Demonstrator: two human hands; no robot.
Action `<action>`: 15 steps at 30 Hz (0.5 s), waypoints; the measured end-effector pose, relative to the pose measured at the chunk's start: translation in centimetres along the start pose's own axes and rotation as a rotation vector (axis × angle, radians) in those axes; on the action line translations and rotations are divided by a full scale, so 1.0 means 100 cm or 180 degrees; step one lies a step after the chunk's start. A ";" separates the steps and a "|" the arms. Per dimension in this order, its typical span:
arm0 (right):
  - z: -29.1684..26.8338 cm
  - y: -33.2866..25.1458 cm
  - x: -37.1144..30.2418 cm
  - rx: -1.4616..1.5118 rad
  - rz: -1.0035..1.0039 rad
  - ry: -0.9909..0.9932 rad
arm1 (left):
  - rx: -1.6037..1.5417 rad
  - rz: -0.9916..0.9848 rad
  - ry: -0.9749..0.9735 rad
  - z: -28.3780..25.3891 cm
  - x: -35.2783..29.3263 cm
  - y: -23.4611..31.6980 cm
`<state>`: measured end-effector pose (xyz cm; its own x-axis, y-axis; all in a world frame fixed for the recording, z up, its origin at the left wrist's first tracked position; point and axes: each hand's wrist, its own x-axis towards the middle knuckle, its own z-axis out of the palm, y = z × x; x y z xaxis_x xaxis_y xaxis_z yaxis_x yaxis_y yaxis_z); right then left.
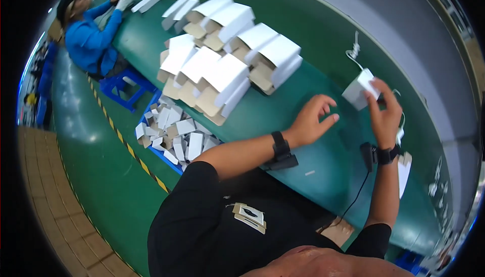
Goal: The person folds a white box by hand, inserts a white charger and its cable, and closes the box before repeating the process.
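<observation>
At the right of the green table, my right hand grips the near right edge of a small white box between thumb and fingers. A bundled white cable lies just beyond the box, and its end runs to the box's top; whether it is joined there cannot be made out. To the left, my left hand hovers above the table with fingers bent and apart, holding nothing. Both wrists wear black straps. Partly behind my right forearm is an upright white carton piece.
Open white cartons stand stacked on the table's left half. A blue bin full of small white boxes sits beside the table. A co-worker in blue sits at the far left. More white cables lie along the right edge.
</observation>
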<state>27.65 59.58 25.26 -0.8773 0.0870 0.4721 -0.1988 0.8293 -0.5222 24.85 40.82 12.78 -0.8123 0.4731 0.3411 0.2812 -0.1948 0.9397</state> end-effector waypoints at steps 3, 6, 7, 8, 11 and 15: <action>0.043 0.043 0.085 0.0195 0.0144 0.0056 | -0.0008 -0.0128 -0.0304 0.001 -0.003 0.002; 0.114 0.093 0.162 0.0049 -0.0324 0.0017 | 0.0443 0.0177 -0.0586 0.004 -0.004 0.006; 0.131 0.098 0.184 -0.0108 -0.0431 -0.0031 | 0.0444 0.0199 -0.0677 0.003 -0.004 0.008; 0.149 0.103 0.201 -0.0100 -0.0489 0.0021 | 0.0444 0.0222 -0.0781 0.003 -0.003 0.009; 0.194 0.106 0.234 -0.0323 -0.0552 -0.0036 | 0.0454 0.0142 -0.0808 0.009 -0.006 0.007; 0.215 0.088 0.233 -0.0357 0.0016 -0.0187 | 0.0452 -0.0021 -0.0939 0.008 -0.005 0.010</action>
<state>-3.98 56.98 16.41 -0.9029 0.0615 0.4255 -0.1472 0.8857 -0.4403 25.96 41.04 13.52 -0.6370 0.7066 0.3082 0.3618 -0.0791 0.9289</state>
